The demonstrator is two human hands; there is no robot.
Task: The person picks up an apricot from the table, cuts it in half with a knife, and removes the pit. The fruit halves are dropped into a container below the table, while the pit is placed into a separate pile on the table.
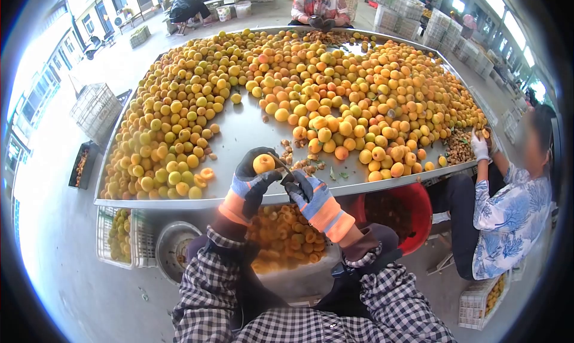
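An orange-yellow apricot (pixel 263 163) is held in my gloved left hand (pixel 254 178), over the near edge of the metal table. Just right of it, my gloved right hand (pixel 305 190) is closed on a thin dark knife (pixel 281 164), whose tip reaches toward the fruit. Whole apricots (pixel 347 98) are heaped over the table. Pits and scraps (pixel 308 165) lie beyond my hands. Below them, between my knees, halved apricots (pixel 287 232) fill a container.
The metal table (pixel 239 130) has a raised rim. Beneath it stand a white crate (pixel 143 238), a metal basin (pixel 177 247) and a red tub (pixel 418 217). A person (pixel 508 217) sits at the right, and another person (pixel 321 5) works at the far side.
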